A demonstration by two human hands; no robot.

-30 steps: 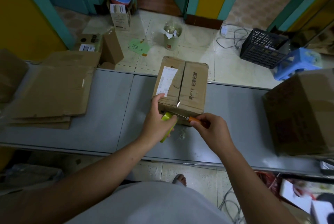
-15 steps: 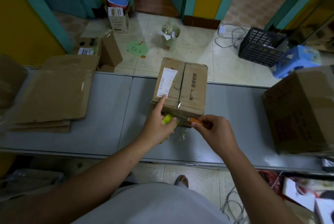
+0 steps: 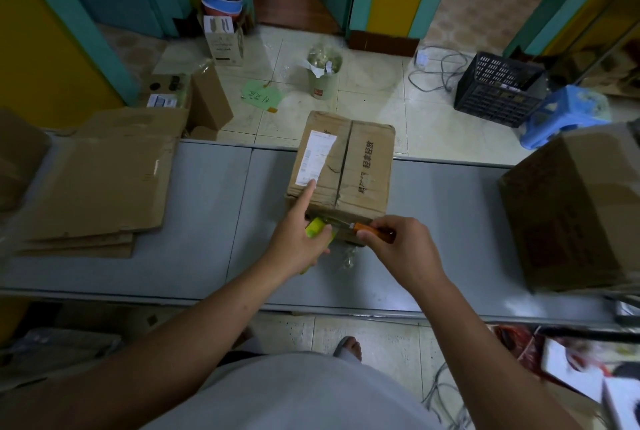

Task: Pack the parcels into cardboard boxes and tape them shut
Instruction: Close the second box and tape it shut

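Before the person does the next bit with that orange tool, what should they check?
1. The cardboard box sits flat on the grey table: ok.
2. The left hand steadies the box: ok. Its index finger rests on the box top by the white label, and the other fingers hold a yellow-green tool.
3. The right hand has a firm grip on the orange-handled tool: ok, pinched beside the box's near face.
4. The tool's metal tip is clear of the left hand: not ok. It points at that hand from close by.
5. The top seam is taped shut: cannot tell.
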